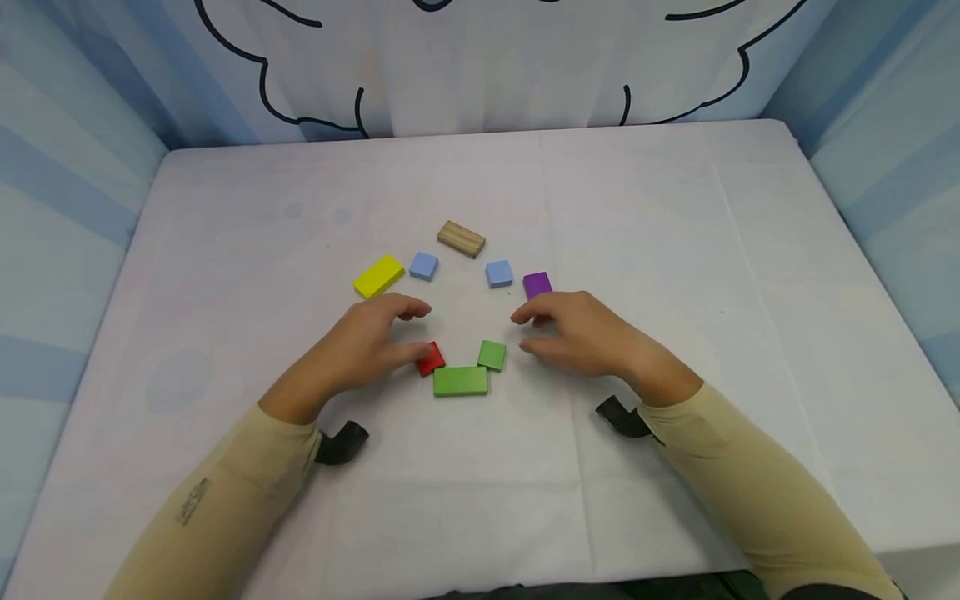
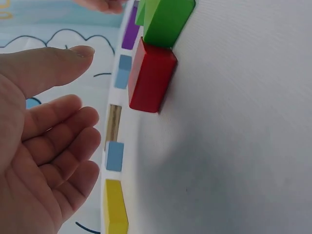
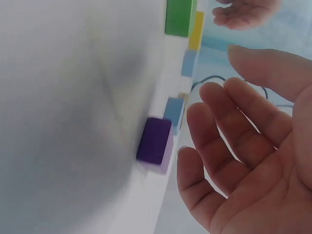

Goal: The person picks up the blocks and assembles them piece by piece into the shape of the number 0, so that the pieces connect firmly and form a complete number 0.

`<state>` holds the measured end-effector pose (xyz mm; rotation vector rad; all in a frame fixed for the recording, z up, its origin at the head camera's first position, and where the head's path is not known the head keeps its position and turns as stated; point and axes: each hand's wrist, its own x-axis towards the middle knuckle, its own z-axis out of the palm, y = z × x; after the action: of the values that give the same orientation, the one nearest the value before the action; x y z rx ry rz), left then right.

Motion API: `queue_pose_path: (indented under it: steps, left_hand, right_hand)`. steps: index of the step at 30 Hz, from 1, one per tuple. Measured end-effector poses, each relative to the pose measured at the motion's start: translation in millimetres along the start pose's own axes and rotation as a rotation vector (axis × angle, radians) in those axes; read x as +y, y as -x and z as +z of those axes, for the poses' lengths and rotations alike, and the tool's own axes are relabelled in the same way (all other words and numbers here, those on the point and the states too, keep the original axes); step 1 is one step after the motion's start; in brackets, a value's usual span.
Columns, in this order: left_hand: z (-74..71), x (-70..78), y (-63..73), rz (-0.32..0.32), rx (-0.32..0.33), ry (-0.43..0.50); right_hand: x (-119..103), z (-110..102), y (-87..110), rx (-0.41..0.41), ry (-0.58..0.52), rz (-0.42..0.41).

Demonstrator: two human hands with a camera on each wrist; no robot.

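My left hand (image 1: pixel 371 340) hovers with loosely bent fingers, its thumb overlapping a small red block (image 1: pixel 429 362) in the head view. In the left wrist view a gap separates that hand from the red block (image 2: pixel 152 80). The red block meets one corner of a long green block (image 1: pixel 461 382); a small green block (image 1: pixel 492 355) sits at the other corner. Relaxed and holding nothing, my right hand (image 1: pixel 581 333) is nearest a purple block (image 1: pixel 536 283), which it partly covers in the head view. The purple block (image 3: pixel 155 141) stands apart from its fingers in the right wrist view.
Farther back lie a yellow block (image 1: pixel 378 276), two light blue blocks, one on the left (image 1: pixel 423 266) and one on the right (image 1: pixel 498 274), and a bare wooden block (image 1: pixel 461 239). A white cloth covers the table (image 1: pixel 675 225). Printed curtains (image 1: pixel 495 75) enclose its back and sides.
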<state>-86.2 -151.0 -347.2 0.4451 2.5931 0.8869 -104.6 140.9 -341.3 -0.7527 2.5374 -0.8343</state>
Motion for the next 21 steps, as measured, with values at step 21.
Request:
queue_pose_path:
  steps: [21]
  left_hand:
    - [14.0,41.2,-54.6,0.119,-0.141,-0.066]
  right_hand:
    - [35.4,-19.9,9.9,0.137,0.004,0.168]
